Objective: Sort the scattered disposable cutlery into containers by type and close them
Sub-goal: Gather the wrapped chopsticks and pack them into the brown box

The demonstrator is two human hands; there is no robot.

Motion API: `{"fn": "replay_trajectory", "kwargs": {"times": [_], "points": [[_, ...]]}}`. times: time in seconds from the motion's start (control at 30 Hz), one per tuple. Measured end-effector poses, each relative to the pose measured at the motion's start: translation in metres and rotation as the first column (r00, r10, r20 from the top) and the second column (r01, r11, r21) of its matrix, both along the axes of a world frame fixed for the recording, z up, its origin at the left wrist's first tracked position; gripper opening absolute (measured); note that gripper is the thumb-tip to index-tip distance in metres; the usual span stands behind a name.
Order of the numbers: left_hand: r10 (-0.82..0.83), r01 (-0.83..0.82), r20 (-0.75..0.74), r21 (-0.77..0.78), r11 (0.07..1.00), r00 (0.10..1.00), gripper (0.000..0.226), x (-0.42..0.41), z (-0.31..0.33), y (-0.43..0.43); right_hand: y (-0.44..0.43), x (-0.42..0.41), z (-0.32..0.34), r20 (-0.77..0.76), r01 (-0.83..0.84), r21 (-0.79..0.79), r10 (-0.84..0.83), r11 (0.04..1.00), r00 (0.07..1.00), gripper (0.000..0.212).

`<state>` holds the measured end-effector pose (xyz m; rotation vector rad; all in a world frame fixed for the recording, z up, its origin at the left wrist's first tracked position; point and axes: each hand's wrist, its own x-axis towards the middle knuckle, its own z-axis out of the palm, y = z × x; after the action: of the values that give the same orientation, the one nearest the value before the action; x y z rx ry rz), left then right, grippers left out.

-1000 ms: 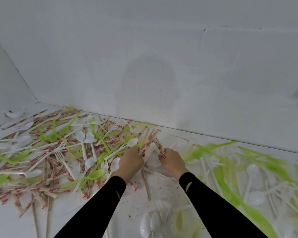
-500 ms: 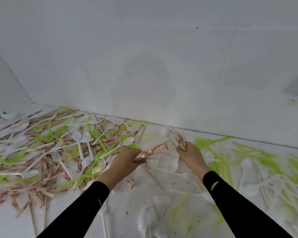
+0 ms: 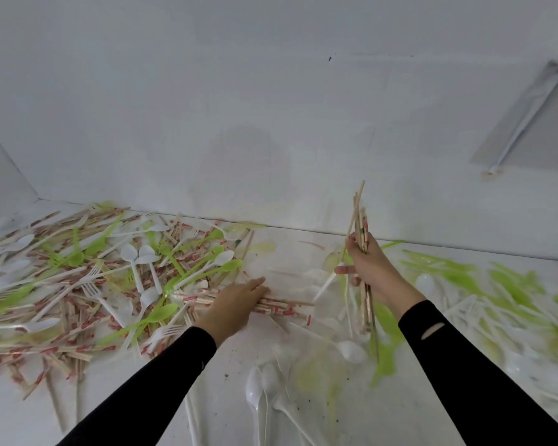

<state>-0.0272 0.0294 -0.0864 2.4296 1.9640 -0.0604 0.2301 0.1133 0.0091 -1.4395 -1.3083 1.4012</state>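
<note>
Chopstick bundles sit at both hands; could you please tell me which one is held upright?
The bundle in the right hand stands nearly upright; the wrapped bundle under the left hand lies flat.

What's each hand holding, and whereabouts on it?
Right hand grips a chopstick bundle around its middle. Left hand lies on wrapped chopsticks; grip unclear.

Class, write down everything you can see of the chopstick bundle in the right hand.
The bundle is a handful of thin, pale wooden-looking sticks, a few showing coloured print. It stands nearly upright, its tips fanning slightly above the fist and its lower ends hanging below it. The right hand grips it around the middle. Blur hides finer detail.
</note>
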Motion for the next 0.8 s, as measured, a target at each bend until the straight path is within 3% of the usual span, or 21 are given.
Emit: {"fn": "replay_trajectory", "kwargs": {"times": [0.1,0.2,0.33,0.43,0.5,0.63,0.7,0.8], "points": [[-0.069,0.072,-0.07,0.046,0.996,0.995,0.063,-0.007,-0.006,0.003,-0.009,0.015,0.012,-0.117,-0.033,-0.047,0.027,0.998,0.993,0.008],[-0.142,0.152,-0.14,0.066,0.986,0.98,0.059,-0.011,-0.008,0.005,-0.013,0.027,0.019,-0.189,0.1,-0.018,-0.101,0.995,0.977,0.009],[-0.209,0.224,-0.107,0.149,0.963,0.972,0.048,-0.013,-0.007,0.0,-0.019,0.041,0.022,-0.244,0.227,0.043,-0.21,0.973,0.947,0.006],[-0.248,0.273,-0.126,0.245,0.93,0.96,0.038,-0.012,-0.007,-0.003,-0.022,0.048,0.023,-0.382,0.237,0.011,-0.215,0.971,0.899,0.009],[-0.244,0.24,-0.029,0.319,0.917,0.969,0.028,-0.007,0.002,-0.003,-0.026,0.051,0.023,-0.454,0.215,-0.016,-0.199,0.976,0.868,0.01],[-0.228,0.114,0.232,0.42,0.9,0.945,0.039,0.017,0.042,-0.001,-0.036,0.049,0.015,-0.432,0.237,-0.009,-0.217,0.972,0.875,0.015],[-0.189,0.02,0.364,0.421,0.907,0.912,0.035,0.027,0.066,-0.001,-0.043,0.047,0.011,-0.533,0.241,-0.051,-0.231,0.969,0.814,0.016],[-0.092,-0.188,0.68,0.327,0.926,0.728,0.013,0.048,0.1,0.002,-0.054,0.052,0.006,-0.568,0.21,-0.095,-0.226,0.973,0.791,0.015]]}}
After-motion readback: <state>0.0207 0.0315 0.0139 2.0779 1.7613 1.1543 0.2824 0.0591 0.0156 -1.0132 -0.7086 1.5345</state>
